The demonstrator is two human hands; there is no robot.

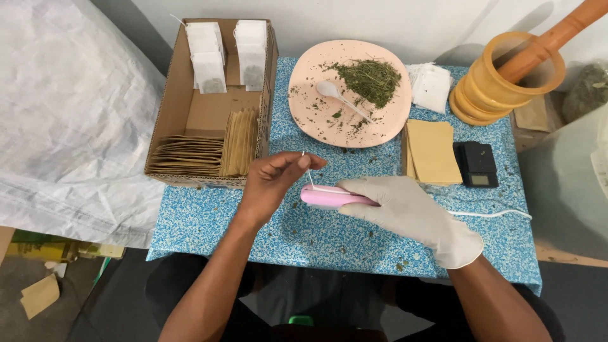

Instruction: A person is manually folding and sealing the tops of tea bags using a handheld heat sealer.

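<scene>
Pinching a thin white string [306, 166] between thumb and forefinger, the bare left hand [273, 183] hovers above the blue speckled desk [329, 237]. Just beside it, the gloved right hand [411, 212] is wrapped around a pink handheld sealer [329, 197], hiding the tool's rear part; what is caught at the tool's tip is too small to make out. A white cable [494, 215] trails from under the glove. Further out, a cardboard box [166, 120] holds filled white tea bags [209, 60] and stacked brown envelopes [209, 151]. The pink plate [373, 123] carries dried green herb [370, 79] and a white spoon [339, 96]. A yellow mortar [500, 85], with its pestle [557, 35] cut off by the frame edge, stands at the far right.
</scene>
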